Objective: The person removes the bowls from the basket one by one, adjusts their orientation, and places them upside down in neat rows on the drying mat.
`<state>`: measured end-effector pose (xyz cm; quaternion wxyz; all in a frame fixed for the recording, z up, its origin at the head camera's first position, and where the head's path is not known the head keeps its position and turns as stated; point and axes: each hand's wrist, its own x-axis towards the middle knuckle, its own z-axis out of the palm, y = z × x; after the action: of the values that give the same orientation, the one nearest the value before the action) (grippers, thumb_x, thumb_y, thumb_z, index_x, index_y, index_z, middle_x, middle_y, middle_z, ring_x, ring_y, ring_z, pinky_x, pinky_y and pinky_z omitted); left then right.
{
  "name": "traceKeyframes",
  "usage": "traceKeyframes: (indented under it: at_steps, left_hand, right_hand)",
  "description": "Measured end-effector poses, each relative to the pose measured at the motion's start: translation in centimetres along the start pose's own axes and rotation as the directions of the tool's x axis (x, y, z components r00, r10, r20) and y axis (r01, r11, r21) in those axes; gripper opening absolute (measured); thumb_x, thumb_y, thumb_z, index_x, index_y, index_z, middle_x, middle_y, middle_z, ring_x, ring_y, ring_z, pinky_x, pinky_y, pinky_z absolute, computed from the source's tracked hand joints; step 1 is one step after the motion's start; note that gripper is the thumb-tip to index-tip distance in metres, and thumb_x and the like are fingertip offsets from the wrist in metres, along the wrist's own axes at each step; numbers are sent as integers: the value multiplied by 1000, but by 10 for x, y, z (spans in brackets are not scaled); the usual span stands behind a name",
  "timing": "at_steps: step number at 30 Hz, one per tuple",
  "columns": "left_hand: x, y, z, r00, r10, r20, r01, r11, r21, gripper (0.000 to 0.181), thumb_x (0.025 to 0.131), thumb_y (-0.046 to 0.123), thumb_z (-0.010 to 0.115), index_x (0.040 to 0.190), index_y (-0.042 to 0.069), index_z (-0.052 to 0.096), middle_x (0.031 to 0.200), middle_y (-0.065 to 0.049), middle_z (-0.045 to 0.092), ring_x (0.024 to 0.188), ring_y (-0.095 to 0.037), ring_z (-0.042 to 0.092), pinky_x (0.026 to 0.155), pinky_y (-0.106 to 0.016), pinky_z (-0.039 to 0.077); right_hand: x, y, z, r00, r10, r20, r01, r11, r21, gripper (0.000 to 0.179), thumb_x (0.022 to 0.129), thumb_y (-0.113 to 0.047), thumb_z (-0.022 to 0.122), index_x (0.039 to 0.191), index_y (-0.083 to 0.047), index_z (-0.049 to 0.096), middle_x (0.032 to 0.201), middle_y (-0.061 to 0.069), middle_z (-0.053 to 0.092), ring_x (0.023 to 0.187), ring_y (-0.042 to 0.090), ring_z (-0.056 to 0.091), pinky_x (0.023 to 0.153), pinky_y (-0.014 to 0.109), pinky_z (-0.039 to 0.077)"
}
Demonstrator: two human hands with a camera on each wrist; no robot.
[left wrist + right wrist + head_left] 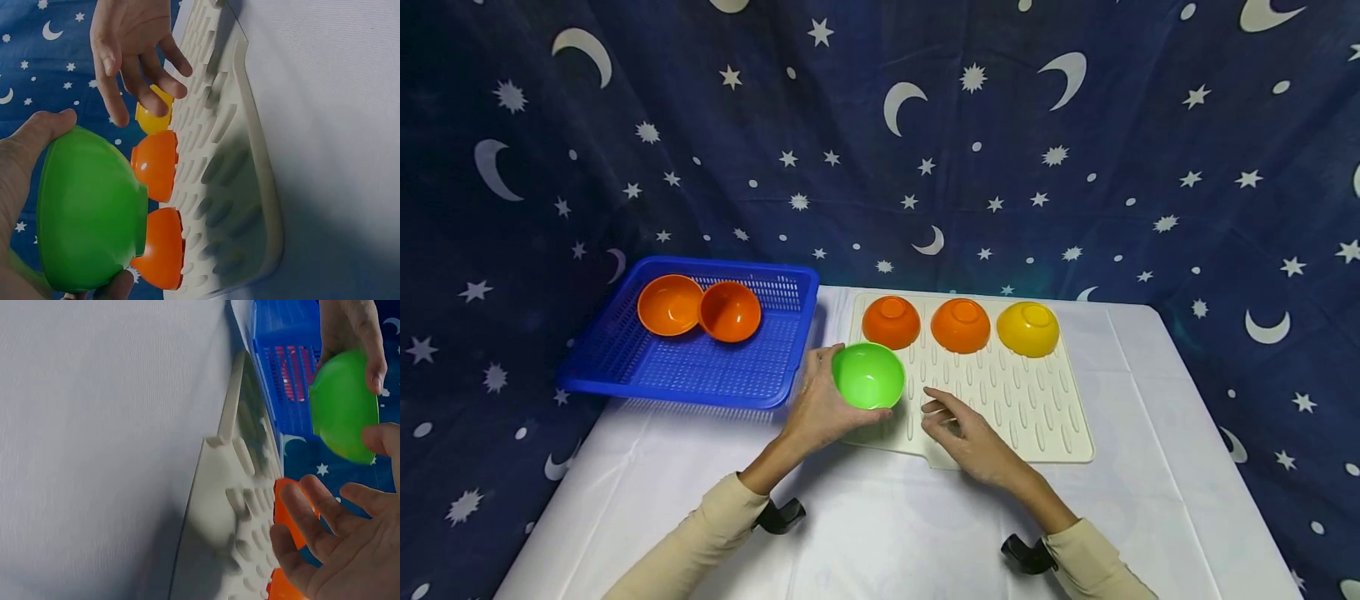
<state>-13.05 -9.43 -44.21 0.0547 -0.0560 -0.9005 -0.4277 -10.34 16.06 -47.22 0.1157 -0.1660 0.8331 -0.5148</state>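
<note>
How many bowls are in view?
6: two orange bowls in the blue basket; one green bowl in the left grip; two upturned orange bowls and one upturned yellow bowl on the mat. Others could be hidden underneath.

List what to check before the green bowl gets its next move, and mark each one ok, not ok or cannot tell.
1. Left hand has a grip on the green bowl: ok, thumb and fingers are on it.
2. Green bowl is lifted off the mat: ok, the left wrist view shows a gap beneath it.
3. Right hand is free to help: ok, it holds nothing.
4. Green bowl is upside down like the yellow bowl: not ok, its opening faces up.
5. Mat has bare room in front of the yellow bowl: ok.
6. Green bowl is dry inside: cannot tell.
</note>
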Motion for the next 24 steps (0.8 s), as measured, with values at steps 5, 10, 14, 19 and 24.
traceKeyframes:
  at_steps: [5, 10, 14, 19, 24]
  left_hand:
    - [-1, -3, 7, 1000, 19, 13, -19, 999, -28, 117, 54, 44, 99, 147, 5, 41, 137, -20, 34, 113, -43, 54, 90, -57, 52]
    - [-1, -7, 16, 1000, 20, -3, -20, 999, -44, 119, 54, 43, 100, 148, 6, 38, 135, -18, 32, 115, -42, 54, 91, -55, 52]
    - [-1, -8, 21, 1000, 17, -14, -18, 998, -57, 123, 54, 42, 100, 150, 4, 35, 136, -17, 33, 116, -43, 53, 93, -55, 51]
    - [-1, -10, 22, 999, 42, 26, -38, 989, -142, 119, 59, 38, 100, 151, 0, 35, 139, -19, 29, 117, -41, 53, 97, -54, 48]
    - [-1, -13, 19, 997, 70, 38, -63, 985, -163, 89, 83, 32, 84, 151, -3, 38, 137, -17, 36, 125, -37, 44, 103, -55, 41]
  right_hand:
    - [5, -3, 9, 1000, -11, 16, 9, 995, 100, 57, 105, -24, 58, 154, -4, 38, 130, 13, 58, 114, 24, 61, 98, 41, 49]
    - [8, -8, 13, 999, -28, 31, 21, 977, 213, 58, 106, -20, 56, 157, -5, 34, 126, 14, 59, 112, 35, 63, 91, 47, 53]
    - [9, -9, 16, 999, -46, 28, 35, 953, 301, 59, 106, -15, 54, 157, 0, 29, 122, 17, 59, 111, 41, 62, 94, 51, 52]
    - [10, -8, 18, 999, -47, -8, 47, 948, 316, 58, 106, -12, 52, 157, 2, 27, 120, 19, 60, 113, 38, 61, 93, 41, 54]
    - [10, -7, 19, 999, 1, -33, 9, 951, 308, 60, 106, -13, 54, 157, 2, 26, 121, 23, 59, 116, 42, 58, 93, 35, 53]
